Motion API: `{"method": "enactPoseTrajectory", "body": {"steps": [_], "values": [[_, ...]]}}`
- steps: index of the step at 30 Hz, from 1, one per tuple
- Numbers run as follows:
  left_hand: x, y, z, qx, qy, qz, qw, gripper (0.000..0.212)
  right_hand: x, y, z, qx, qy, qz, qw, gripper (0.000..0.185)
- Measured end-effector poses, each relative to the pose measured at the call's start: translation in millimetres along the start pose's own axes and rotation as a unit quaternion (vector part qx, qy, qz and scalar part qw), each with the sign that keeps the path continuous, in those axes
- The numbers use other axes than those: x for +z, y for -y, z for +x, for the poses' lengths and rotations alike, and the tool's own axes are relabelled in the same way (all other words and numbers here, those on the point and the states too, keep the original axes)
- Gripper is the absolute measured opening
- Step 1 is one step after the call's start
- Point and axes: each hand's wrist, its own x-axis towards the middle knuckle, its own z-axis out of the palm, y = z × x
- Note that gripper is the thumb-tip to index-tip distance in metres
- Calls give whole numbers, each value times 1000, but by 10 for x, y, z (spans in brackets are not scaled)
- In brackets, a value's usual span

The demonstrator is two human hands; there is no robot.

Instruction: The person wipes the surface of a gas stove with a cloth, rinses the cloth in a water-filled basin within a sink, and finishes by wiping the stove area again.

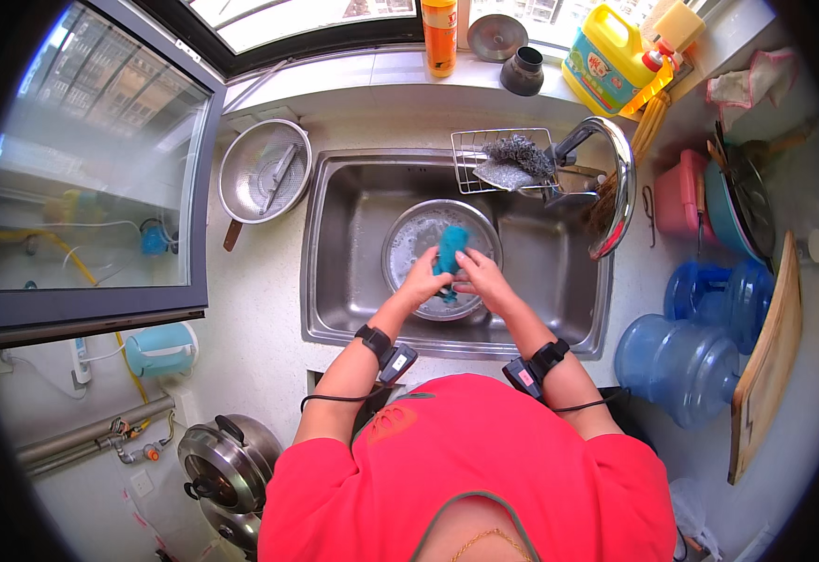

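Note:
A wet teal cloth (454, 242) is bunched between my two hands, over a round metal basin (409, 232) of soapy water in the stainless steel sink (343, 281). My left hand (425, 279) grips the cloth from the left, its fingers curled round the lower part. On the right side, my right hand (481, 279) has its thumb and fingers against the cloth; whether it grips or only touches is blurred. The cloth's lower end hangs below my fingers, close to the foamy water. Behind the basin, a wire rack (466, 168) holds steel wool (520, 154).
A chrome faucet (624, 161) arches over the sink's right side. Left of the sink lies a metal strainer (241, 168). Blue water jugs (676, 369) and a wooden cutting board (764, 372) stand at right. An open window sash (216, 211) juts in at left.

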Motion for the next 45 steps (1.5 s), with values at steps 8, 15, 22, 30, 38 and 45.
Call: {"method": "enactPoseTrajectory", "body": {"steps": [8,15,22,30,38,45], "values": [[-71,109,-263,6,-183,-36,982,79,-206,-364,295,-155,-77,-356,918,54],[-143,42,-662,-2,-182,-169,969,58,136,-60,154,-77,112,6,991,56],[-527,-181,-1076,60,-249,-387,886,29,139,120,76,-80,99,-3,992,37],[-828,-128,-1437,247,-205,-473,820,24,523,67,-312,-328,135,-178,918,21],[-850,-355,-1717,255,-85,-757,595,31,1242,-223,-646,-164,214,-173,947,54],[-567,-258,-1928,213,-34,-794,568,39,2091,-574,-624,59,229,215,947,37]]}}
